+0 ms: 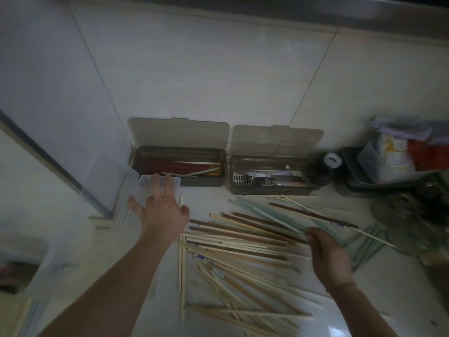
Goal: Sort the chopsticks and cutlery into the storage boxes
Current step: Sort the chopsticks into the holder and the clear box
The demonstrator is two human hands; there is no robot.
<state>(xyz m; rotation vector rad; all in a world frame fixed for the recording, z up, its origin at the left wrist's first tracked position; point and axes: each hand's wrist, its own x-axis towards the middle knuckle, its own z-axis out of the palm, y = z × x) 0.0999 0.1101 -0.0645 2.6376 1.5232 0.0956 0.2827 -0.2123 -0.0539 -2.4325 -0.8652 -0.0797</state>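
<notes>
While I am watching from the head view, the loose chopsticks [243, 242] are lying in a heap on the surface [315, 312], nearest me and running mostly left to right, their long axes roughly parallel to its back edge. My right hand [328, 256] is sitting on the right end of that heap with fingers curled, pinching what looks like a few pale green and wooden chopsticks; exactly how many I cannot tell. My left hand [160, 210] is reaching farther, fingers spread and relaxed, touching the clear box [145, 188] near the back left corner. Beyond it, against the wall, the brown chopstick box [179, 166] and the cutlery box [267, 176] are standing open, side by side, long axes also left to right. I am judging the right hand nearer the heap, so its bundle needs little turning.
</notes>
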